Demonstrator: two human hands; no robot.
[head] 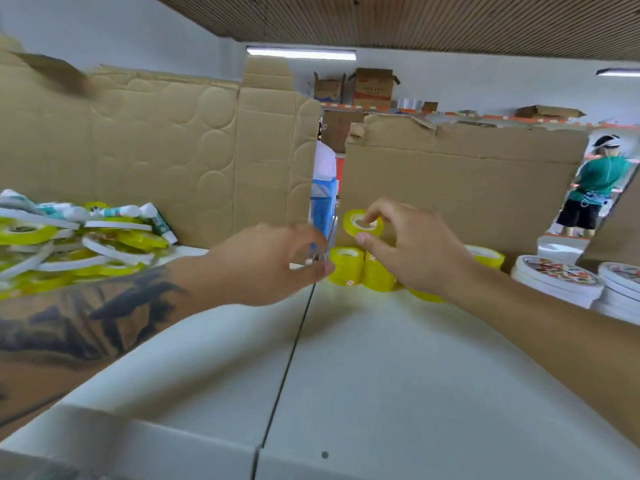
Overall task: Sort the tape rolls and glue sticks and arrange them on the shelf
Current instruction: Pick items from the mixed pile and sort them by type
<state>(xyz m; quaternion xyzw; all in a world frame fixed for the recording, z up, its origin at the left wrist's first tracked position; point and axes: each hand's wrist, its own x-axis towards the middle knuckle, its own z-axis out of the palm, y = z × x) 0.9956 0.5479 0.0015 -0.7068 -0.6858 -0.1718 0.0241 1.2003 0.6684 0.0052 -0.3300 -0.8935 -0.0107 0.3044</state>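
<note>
The person's right hand [408, 247] pinched a small yellow tape roll [363, 223] in its grip, setting it atop a row of upright yellow rolls [346, 266] on the white shelf [381, 358]. The left hand's [277, 265] grip was too blurred to tell. Stacking seemed under way; next it likely needed seating squarely.

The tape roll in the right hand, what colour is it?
Yellow tape roll, white core; head view.

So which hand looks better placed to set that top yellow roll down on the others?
The right hand: it already pinches the top yellow roll just above the standing rolls.
</note>
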